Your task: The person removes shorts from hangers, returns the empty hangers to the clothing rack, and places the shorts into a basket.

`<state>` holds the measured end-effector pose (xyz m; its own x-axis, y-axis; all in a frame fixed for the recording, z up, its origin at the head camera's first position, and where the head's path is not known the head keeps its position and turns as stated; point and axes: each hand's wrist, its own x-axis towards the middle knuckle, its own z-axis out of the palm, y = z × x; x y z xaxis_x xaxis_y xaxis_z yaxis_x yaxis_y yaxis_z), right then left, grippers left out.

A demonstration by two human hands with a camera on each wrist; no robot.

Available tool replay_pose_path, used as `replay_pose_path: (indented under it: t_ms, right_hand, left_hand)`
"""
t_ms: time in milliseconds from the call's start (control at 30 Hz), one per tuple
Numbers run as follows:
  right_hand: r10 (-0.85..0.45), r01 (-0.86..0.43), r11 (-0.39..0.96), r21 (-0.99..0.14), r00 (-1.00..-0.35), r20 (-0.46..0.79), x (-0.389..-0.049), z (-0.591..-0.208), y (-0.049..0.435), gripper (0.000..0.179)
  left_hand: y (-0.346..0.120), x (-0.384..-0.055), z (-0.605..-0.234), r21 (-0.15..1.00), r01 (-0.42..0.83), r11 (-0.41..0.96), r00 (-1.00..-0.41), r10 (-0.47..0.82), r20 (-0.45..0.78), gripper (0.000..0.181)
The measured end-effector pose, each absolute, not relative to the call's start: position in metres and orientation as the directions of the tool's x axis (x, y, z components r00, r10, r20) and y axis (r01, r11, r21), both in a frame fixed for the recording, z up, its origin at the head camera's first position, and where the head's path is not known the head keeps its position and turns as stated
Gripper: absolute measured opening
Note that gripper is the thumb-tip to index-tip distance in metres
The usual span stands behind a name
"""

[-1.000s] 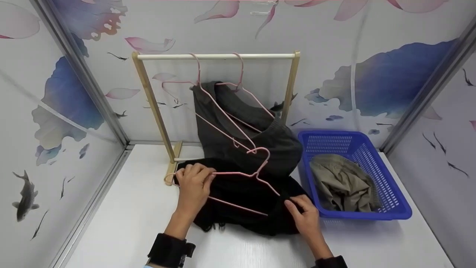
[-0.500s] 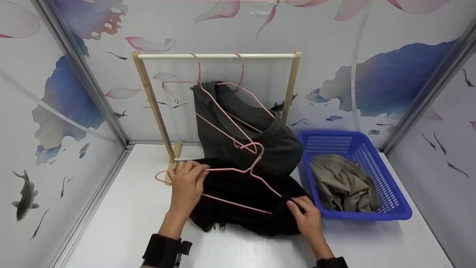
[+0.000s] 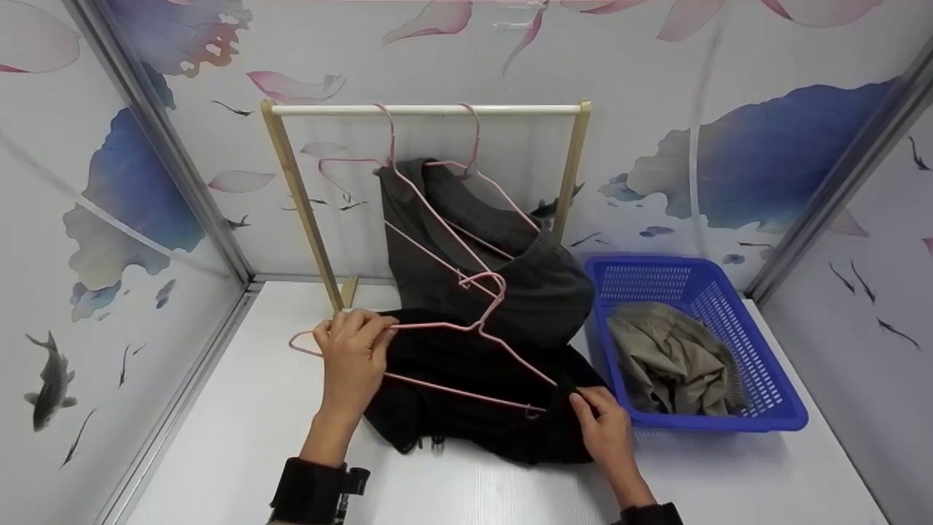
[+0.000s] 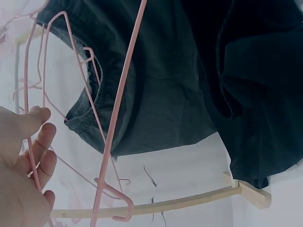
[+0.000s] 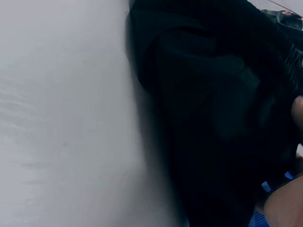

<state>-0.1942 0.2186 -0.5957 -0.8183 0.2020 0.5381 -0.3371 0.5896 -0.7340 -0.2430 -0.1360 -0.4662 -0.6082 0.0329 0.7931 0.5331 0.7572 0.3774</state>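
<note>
The pink clothes hanger (image 3: pixel 480 327) has shifted left, left hand (image 3: pixel 351 357) gripping it, right hand (image 3: pixel 606 429) pinching the black garment (image 3: pixel 481 435); threading looks half done, its free end wanting tucking next.

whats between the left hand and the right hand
In the head view, the front pink hanger and the black garment lie between the left hand and the right hand.
</note>
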Motion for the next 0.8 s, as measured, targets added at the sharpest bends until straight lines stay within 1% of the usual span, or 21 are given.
replay_pose_path:
  t_ms: [100,233,367,633,733,800]
  right_hand:
    - [0.188,-0.272,0.639,-0.719,-0.852,0.489,-0.191,-0.592,0.217,0.012]
    - [0.175,-0.165,0.663,-0.730,-0.914,0.366,-0.189,-0.588,0.217,0.018]
    - [0.178,-0.087,0.676,-0.732,-0.944,0.277,-0.189,-0.587,0.218,0.021]
    - [0.144,-0.056,0.712,-0.700,-0.964,0.223,-0.189,-0.584,0.219,0.020]
    - [0.145,-0.074,0.702,-0.708,-0.959,0.244,-0.188,-0.580,0.217,0.024]
    - [0.141,-0.111,0.683,-0.722,-0.950,0.279,-0.188,-0.578,0.216,0.027]
  left_hand:
    - [-0.139,-0.243,-0.464,0.378,0.528,0.760,-0.608,0.027,0.794,0.005]
    - [-0.142,-0.243,-0.462,0.378,0.524,0.763,-0.603,0.019,0.797,0.006]
    - [-0.145,-0.244,-0.460,0.378,0.523,0.764,-0.596,0.011,0.803,0.004]
    - [-0.148,-0.243,-0.457,0.382,0.506,0.773,-0.593,-0.009,0.805,0.005]
    - [-0.149,-0.242,-0.455,0.380,0.507,0.773,-0.589,-0.012,0.808,0.004]
    - [-0.150,-0.241,-0.454,0.380,0.508,0.773,-0.585,-0.014,0.811,0.004]
